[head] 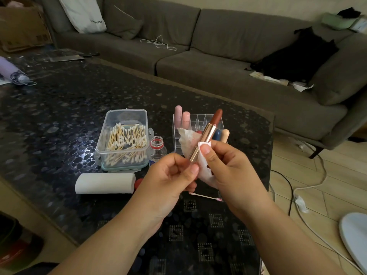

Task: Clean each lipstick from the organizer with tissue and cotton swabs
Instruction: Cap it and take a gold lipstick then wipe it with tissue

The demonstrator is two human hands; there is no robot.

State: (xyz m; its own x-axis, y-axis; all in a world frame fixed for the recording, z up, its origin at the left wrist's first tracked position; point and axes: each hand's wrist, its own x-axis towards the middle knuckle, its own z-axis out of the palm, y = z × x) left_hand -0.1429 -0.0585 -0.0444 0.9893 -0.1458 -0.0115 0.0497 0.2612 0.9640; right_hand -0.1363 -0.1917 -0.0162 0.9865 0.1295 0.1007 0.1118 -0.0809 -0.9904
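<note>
Your left hand [174, 171] pinches the base of an uncapped lipstick [206, 135] while your right hand [224, 165] presses a tissue [202, 165] against its gold barrel. Just beyond your hands, the organizer [198, 124] holds several capped lipsticks, so most cleaning likely remains. A used cotton swab [204, 196] lies below your hands.

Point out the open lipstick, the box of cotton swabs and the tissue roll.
open lipstick [211, 133], head view, on its gold tube.
box of cotton swabs [111, 124], head view, on its clear left wall.
tissue roll [105, 183], head view, on its side.
</note>
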